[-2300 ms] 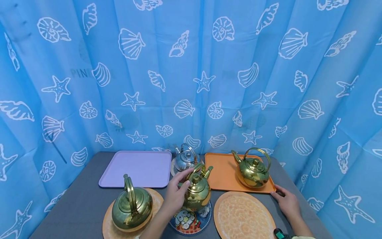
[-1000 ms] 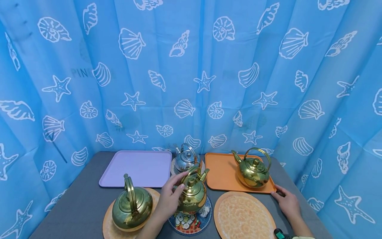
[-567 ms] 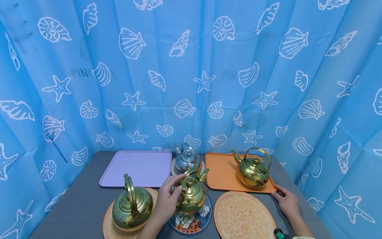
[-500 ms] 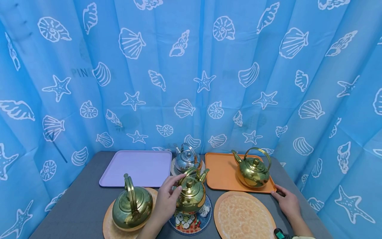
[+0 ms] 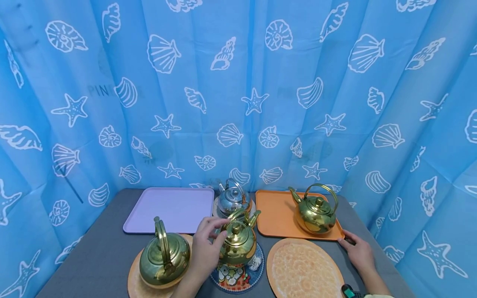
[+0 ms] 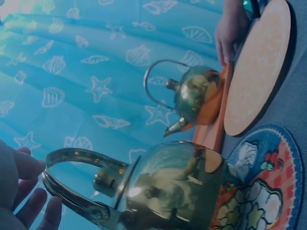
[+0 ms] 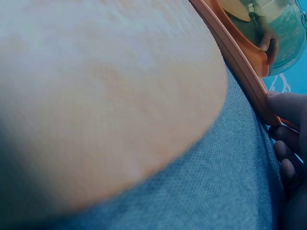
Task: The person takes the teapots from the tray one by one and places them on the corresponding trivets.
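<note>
At orange tray's corner (image 5: 337,236), right fingers (image 7: 289,104)

Vs 2.3 s ago: middle gold kettle (image 5: 238,250) has been shifted left and nearer; more of the mat (image 5: 260,258) is exposed to its right. Less of the silver kettle (image 5: 231,200) behind is covered by the handle (image 6: 76,154). Left hand (image 5: 206,248) has been brought left too; right rim of left board (image 5: 134,285) is now hidden by it. Since 0.5 s ago, fingers (image 6: 53,211) have been drawn back slightly left at the handle.
</note>
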{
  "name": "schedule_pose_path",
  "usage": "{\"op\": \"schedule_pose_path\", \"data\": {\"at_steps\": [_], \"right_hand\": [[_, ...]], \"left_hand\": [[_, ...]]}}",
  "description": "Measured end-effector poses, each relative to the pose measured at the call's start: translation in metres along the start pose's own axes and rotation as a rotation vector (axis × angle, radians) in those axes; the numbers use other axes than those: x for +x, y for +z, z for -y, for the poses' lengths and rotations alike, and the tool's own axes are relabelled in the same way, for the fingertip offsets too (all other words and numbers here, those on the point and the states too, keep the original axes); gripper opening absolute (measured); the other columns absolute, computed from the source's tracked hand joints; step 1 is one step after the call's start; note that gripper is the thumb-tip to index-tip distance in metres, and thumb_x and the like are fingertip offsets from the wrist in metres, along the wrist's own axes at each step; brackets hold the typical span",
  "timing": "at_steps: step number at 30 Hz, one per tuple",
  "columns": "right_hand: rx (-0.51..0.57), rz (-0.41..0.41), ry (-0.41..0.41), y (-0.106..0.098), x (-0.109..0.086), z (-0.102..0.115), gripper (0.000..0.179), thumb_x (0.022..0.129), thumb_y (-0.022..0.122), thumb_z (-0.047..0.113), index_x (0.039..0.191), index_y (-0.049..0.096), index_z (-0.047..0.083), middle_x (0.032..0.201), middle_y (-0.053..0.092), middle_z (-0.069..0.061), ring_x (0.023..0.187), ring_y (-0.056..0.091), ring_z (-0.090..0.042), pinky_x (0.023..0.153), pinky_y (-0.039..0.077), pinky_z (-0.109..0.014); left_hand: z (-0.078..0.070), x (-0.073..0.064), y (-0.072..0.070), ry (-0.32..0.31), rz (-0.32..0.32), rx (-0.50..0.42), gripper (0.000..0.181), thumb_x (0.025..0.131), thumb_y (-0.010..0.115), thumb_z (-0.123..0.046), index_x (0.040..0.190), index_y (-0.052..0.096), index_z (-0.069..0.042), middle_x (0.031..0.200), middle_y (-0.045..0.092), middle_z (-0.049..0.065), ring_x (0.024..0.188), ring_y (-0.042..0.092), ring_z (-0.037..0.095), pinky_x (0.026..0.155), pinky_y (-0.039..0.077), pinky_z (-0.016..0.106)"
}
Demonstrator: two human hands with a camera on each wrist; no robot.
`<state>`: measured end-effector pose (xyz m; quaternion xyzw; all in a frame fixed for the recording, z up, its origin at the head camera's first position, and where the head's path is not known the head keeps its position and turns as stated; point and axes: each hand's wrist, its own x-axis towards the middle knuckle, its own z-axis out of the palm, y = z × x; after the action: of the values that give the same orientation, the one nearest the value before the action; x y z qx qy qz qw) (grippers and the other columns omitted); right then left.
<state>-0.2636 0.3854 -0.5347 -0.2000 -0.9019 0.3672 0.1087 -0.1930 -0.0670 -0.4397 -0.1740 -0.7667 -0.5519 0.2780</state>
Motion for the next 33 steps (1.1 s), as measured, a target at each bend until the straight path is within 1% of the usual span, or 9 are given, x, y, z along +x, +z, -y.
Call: {"op": "schedule_pose_path", "data": {"at_steps": [3,8,11,13,18,21,24,28,33], "right_hand": [[0.002,0.003,0.005,0.000,0.000,0.001,0.048,0.095,0.064,0.021,0.134,0.053,-0.005,0.130,0.052,-0.030,0.116,0.048,-0.047,0.094,0.037,-0.060],[0.002,-0.001,0.012,0.000,0.000,0.001,0.048,0.095,0.064,0.020,0.134,0.053,-0.005,0.130,0.052,-0.030,0.118,0.047,-0.047,0.095,0.037,-0.060],[0.004,-0.004,0.014,0.000,0.000,0.001,0.048,0.095,0.064,0.020,0.134,0.053,-0.005,0.130,0.052,-0.030,0.118,0.047,-0.047,0.095,0.037,-0.060],[0.005,-0.001,0.013,0.000,0.000,0.001,0.048,0.095,0.064,0.020,0.134,0.053,-0.005,0.131,0.052,-0.030,0.118,0.047,-0.047,0.095,0.037,-0.060],[0.003,0.002,0.003,0.000,0.000,0.000,0.048,0.095,0.064,0.020,0.134,0.052,-0.006,0.131,0.052,-0.031,0.117,0.048,-0.047,0.094,0.038,-0.060],[0.001,-0.003,0.003,0.000,0.000,0.000,0.048,0.094,0.064,0.020,0.134,0.053,-0.005,0.130,0.052,-0.031,0.116,0.048,-0.047,0.094,0.038,-0.060],[0.004,-0.007,0.006,0.000,-0.001,0.000,0.048,0.094,0.065,0.020,0.133,0.054,-0.005,0.129,0.053,-0.030,0.116,0.049,-0.046,0.094,0.039,-0.059],[0.007,-0.010,0.015,0.001,-0.001,0.000,0.048,0.094,0.065,0.018,0.133,0.054,-0.005,0.129,0.054,-0.030,0.116,0.049,-0.046,0.094,0.039,-0.059],[0.002,-0.009,0.014,0.000,-0.002,0.000,0.047,0.094,0.065,0.019,0.133,0.054,-0.005,0.129,0.054,-0.030,0.116,0.049,-0.046,0.094,0.038,-0.060]], "left_hand": [[-0.002,0.002,0.000,0.043,-0.025,0.010,0.030,0.085,0.071,0.003,0.108,0.071,-0.016,0.105,0.058,-0.005,0.089,0.056,0.019,0.067,0.051,0.027],[-0.008,0.005,0.001,0.134,-0.020,-0.032,0.030,0.084,0.072,0.005,0.107,0.070,-0.013,0.105,0.060,0.002,0.087,0.058,0.022,0.067,0.051,0.029],[-0.014,0.006,0.005,0.176,-0.012,-0.061,0.031,0.082,0.073,0.007,0.106,0.070,-0.014,0.106,0.061,0.003,0.086,0.059,0.022,0.066,0.052,0.031],[-0.018,0.006,0.008,0.186,0.005,-0.076,0.031,0.083,0.073,0.006,0.105,0.070,-0.015,0.106,0.060,0.002,0.086,0.059,0.020,0.067,0.053,0.031],[-0.029,0.008,0.017,0.207,0.074,-0.143,0.026,0.088,0.069,0.001,0.107,0.070,-0.016,0.109,0.059,0.003,0.096,0.058,0.016,0.073,0.054,0.032],[-0.032,0.008,0.023,0.236,0.095,-0.167,0.025,0.089,0.068,0.000,0.109,0.070,-0.015,0.110,0.059,0.004,0.096,0.059,0.018,0.073,0.055,0.033],[-0.033,0.007,0.029,0.230,0.104,-0.163,0.024,0.089,0.069,-0.002,0.108,0.070,-0.017,0.111,0.060,0.001,0.092,0.059,0.018,0.073,0.054,0.032],[-0.035,0.006,0.036,0.200,0.112,-0.159,0.023,0.089,0.070,-0.005,0.106,0.070,-0.020,0.110,0.060,-0.003,0.087,0.059,0.018,0.073,0.052,0.028],[-0.036,0.003,0.045,0.150,0.146,-0.191,0.018,0.091,0.070,-0.011,0.106,0.071,-0.021,0.110,0.060,-0.002,0.088,0.057,0.015,0.076,0.052,0.030]]}}
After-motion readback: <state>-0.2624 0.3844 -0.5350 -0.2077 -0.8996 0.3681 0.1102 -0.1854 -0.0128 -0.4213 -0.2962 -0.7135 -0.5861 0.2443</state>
